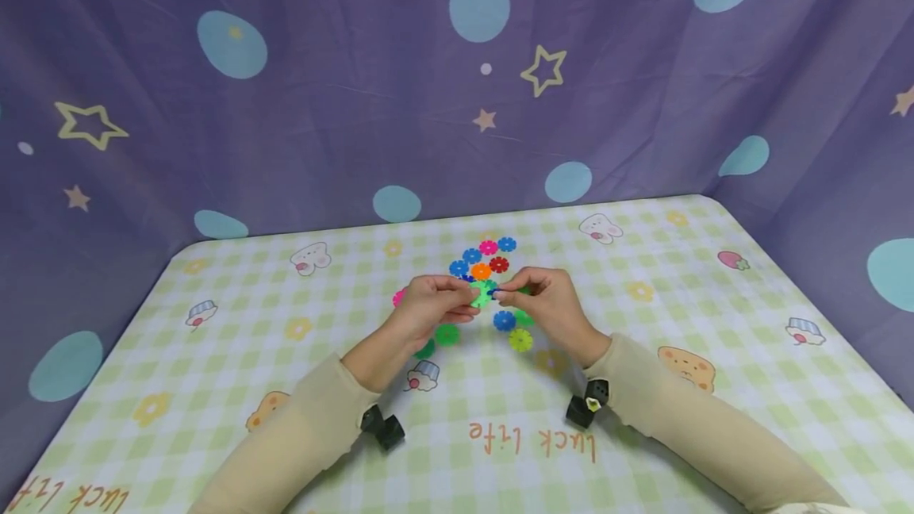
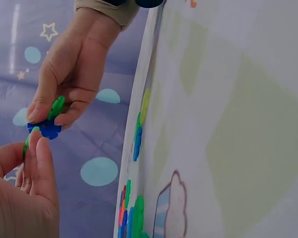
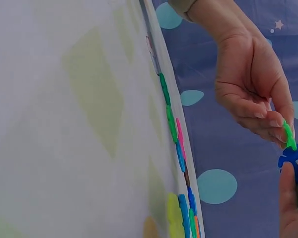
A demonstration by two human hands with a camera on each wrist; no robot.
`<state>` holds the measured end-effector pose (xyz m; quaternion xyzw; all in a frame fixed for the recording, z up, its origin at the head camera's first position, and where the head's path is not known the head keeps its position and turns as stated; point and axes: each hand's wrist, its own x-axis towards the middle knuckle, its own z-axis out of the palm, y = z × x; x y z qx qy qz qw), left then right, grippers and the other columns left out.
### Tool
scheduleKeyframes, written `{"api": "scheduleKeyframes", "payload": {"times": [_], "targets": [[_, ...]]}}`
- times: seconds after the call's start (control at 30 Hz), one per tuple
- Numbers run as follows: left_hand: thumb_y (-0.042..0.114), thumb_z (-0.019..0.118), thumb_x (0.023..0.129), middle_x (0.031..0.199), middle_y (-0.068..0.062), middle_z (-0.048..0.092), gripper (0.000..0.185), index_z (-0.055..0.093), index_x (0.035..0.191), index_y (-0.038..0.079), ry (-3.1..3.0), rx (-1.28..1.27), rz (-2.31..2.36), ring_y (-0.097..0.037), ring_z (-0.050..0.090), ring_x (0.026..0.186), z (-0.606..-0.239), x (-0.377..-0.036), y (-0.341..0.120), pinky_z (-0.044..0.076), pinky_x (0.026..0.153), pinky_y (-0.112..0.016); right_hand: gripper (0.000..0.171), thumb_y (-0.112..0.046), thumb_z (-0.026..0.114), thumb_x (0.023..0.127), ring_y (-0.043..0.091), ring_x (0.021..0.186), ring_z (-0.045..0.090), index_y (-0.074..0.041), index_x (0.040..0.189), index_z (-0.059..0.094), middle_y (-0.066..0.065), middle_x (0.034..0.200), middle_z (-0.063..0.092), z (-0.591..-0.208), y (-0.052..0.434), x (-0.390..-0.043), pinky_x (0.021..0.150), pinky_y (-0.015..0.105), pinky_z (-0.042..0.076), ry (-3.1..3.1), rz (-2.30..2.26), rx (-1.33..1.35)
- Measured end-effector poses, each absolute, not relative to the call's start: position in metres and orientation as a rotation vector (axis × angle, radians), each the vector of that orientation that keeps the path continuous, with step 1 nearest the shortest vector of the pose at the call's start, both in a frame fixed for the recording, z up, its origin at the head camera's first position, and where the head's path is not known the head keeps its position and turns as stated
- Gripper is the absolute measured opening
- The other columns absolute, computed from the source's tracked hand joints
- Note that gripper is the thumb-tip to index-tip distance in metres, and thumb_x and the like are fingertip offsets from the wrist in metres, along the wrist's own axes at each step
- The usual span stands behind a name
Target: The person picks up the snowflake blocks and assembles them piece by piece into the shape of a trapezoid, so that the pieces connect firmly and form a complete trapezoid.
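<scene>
Over the middle of the checked table (image 1: 643,387) my two hands meet. My left hand (image 1: 464,300) pinches a light green snowflake disc (image 1: 481,294), which shows edge-on (image 3: 288,135) in the right wrist view. My right hand (image 1: 508,292) pinches a blue disc (image 1: 497,293) together with a green disc (image 2: 56,106). The blue disc (image 2: 46,129) hangs just short of the left hand's green disc (image 2: 28,141). Both held pieces are a little above the cloth.
Loose discs lie around the hands: a blue, pink, red and orange cluster (image 1: 481,258) behind, a green one (image 1: 447,334), a blue one (image 1: 504,320) and a yellow-green one (image 1: 520,339) in front. A purple curtain (image 1: 321,101) closes off the back and sides.
</scene>
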<state>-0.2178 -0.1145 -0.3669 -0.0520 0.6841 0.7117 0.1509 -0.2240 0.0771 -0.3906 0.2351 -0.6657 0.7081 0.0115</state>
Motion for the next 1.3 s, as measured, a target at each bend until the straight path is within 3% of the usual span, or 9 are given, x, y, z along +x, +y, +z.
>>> {"api": "scheduleKeyframes", "payload": {"times": [0.3,0.4,0.53,0.73,1.0,1.3], "targets": [[0.010,0.068,0.087,0.078,-0.007,0.071,0.022,0.066,0.098,-0.008,2.070,-0.008,1.927,-0.018,0.069,0.067,-0.364,-0.217,-0.121,0.057,0.067,-0.031,0.005,0.002,0.070,0.082,0.022,0.069,0.064,0.008,0.083,0.069,0.010,0.078,0.068,-0.387,0.078,-0.222,0.065,0.030,0.055,-2.125,2.100,0.819],[0.017,0.069,0.087,0.085,-0.009,0.072,0.029,0.066,0.105,-0.006,2.128,0.105,1.805,-0.027,0.070,0.078,-0.363,-0.218,-0.133,0.057,0.073,-0.036,0.007,0.001,0.070,0.082,0.018,0.070,0.064,0.007,0.085,0.068,0.012,0.081,0.068,-0.386,0.078,-0.221,0.066,0.031,0.055,-2.146,2.107,0.821],[0.017,0.067,0.088,0.100,-0.016,0.070,0.037,0.062,0.116,-0.007,2.137,0.281,1.682,-0.035,0.066,0.094,-0.366,-0.219,-0.158,0.055,0.079,-0.038,0.008,0.003,0.067,0.084,0.025,0.076,0.065,0.009,0.089,0.065,0.015,0.090,0.067,-0.391,0.079,-0.222,0.072,0.034,0.056,-2.134,2.195,0.794],[0.004,0.069,0.084,0.110,-0.021,0.066,0.036,0.060,0.116,-0.011,2.138,0.555,1.457,-0.028,0.065,0.100,-0.377,-0.225,-0.195,0.054,0.082,-0.031,0.011,0.001,0.066,0.086,0.019,0.082,0.065,0.010,0.092,0.063,0.017,0.100,0.063,-0.391,0.079,-0.222,0.076,0.035,0.056,-2.136,2.259,0.828],[0.001,0.073,0.078,0.107,-0.012,0.069,0.030,0.068,0.108,-0.002,2.104,0.679,1.192,-0.021,0.062,0.102,-0.389,-0.238,-0.213,0.051,0.084,-0.028,0.012,-0.001,0.065,0.087,0.034,0.085,0.064,0.009,0.094,0.063,0.010,0.093,0.066,-0.391,0.080,-0.222,0.078,0.037,0.055,-2.161,2.285,0.803],[0.004,0.074,0.079,0.108,0.000,0.067,0.031,0.070,0.108,0.011,2.187,0.864,1.027,-0.018,0.058,0.096,-0.395,-0.241,-0.217,0.047,0.081,-0.030,0.011,-0.001,0.066,0.086,0.033,0.084,0.064,0.008,0.092,0.063,0.008,0.091,0.066,-0.390,0.082,-0.223,0.077,0.035,0.056,-2.176,2.263,0.750]]}}
